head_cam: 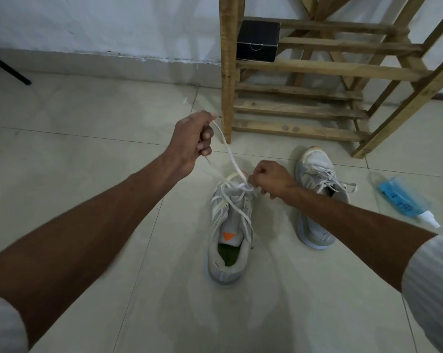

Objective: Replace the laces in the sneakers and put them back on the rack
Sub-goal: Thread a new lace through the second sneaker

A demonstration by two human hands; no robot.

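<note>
One black rod [9,70] at far left slants down to the tiled floor [88,118] near the wall, with no marking visible; the left hand [192,141] is raised above the floor, fingers curled into a fist clamped on one white lace [228,151]; the lace runs taut and diagonally down from that fist to the toe end of the near sneaker [229,233]; sneakers counted: two, grey-white, both standing on the floor in front of the rack, neither on a shelf; the near sneaker points its toe away, its lacing loose and crossed over the tongue, a green insole showing; the tongue carries one orange mark with no readable lettering; one black box [257,40] sits on a slatted shelf of the single wooden rack [304,64], against its left post; a small pale mark on the box front is not legible; the right hand [269,179] is low at the forefoot of the near sneaker, fingers curled and pinching the lace at the front eyelets; the second sneaker [317,200] stands just right of that hand, partly behind the wrist, its lace ends spread to the right; one blue bottle [404,197] lies on the floor at far right, white cap nearest the camera; its dark print is too small to read.
</note>
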